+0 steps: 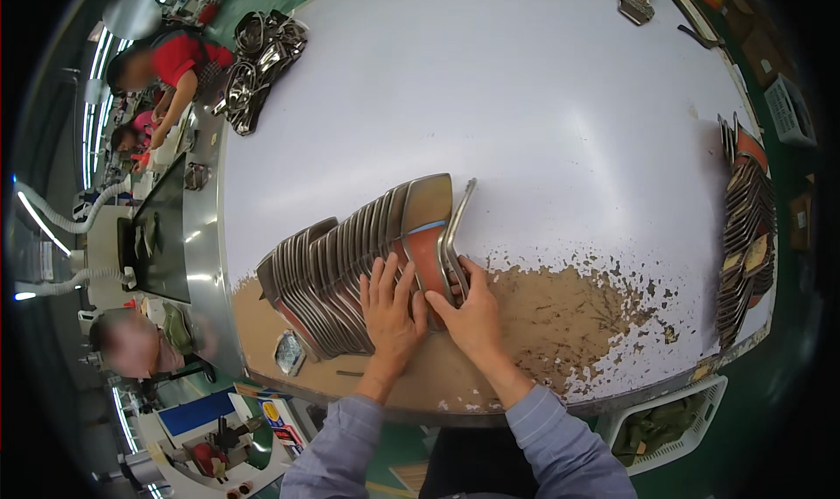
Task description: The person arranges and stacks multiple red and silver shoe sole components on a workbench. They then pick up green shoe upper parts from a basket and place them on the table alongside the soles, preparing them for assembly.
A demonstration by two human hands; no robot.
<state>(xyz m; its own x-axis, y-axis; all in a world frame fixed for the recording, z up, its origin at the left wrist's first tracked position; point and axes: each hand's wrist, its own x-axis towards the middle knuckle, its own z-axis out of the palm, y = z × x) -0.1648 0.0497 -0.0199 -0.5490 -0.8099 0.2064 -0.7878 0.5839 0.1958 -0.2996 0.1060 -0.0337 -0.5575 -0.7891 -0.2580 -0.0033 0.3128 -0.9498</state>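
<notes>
Head view shows the left hand [390, 311] spread flat on a row of shoe soles [350, 263] standing on edge near the worn front edge of the white table [542, 105], while the right hand [472, 311], just right of the row, pinches the end sole [430, 237].

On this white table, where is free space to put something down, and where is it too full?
Free: the wide white middle of the table, between the leaning row of soles and the right-edge stack. Crowded: around the left hand and right hand, and the far-left metal pile.
</notes>
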